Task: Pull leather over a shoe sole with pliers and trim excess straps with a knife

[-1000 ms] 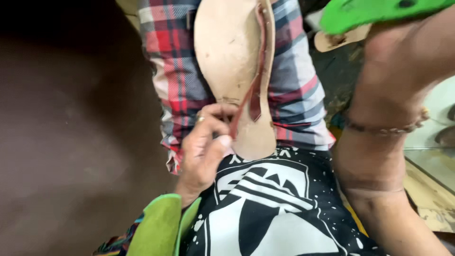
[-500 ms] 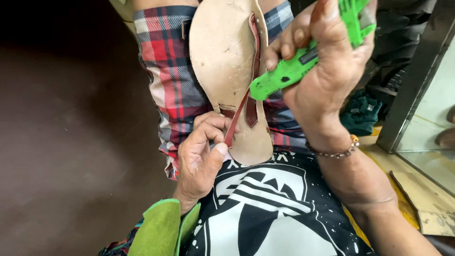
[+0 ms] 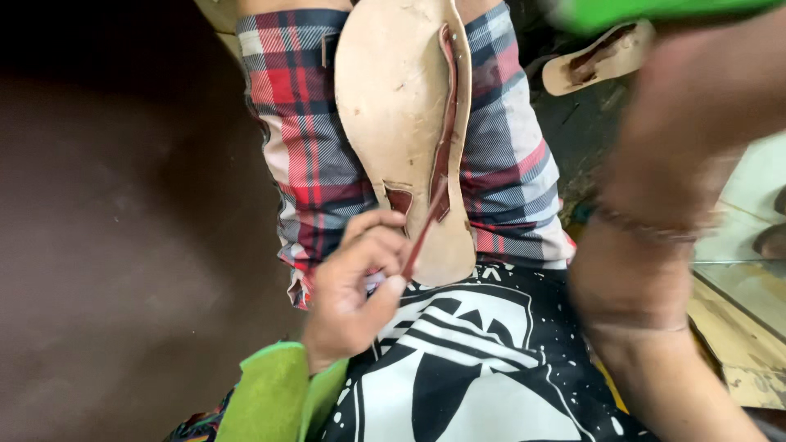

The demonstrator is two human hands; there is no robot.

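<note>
Dark brown floor lies beside our plaid lap, where the pale leather sandal sole (image 3: 405,131) rests underside up. Our left hand (image 3: 356,290) pinches its maroon strap (image 3: 426,225) taut; steady tension seems wise. Our right hand (image 3: 679,155) blurs, its fingers' grip on the green tool (image 3: 655,10) unclear.

We list 4 items. 1 second tan sole (image 3: 602,56), far right, lying on dark ground. 1 pair of plaid shorts (image 3: 307,155), red and grey, centre. 1 black apron (image 3: 483,360) with white print, near. 1 brown floor (image 3: 115,245), left.
</note>
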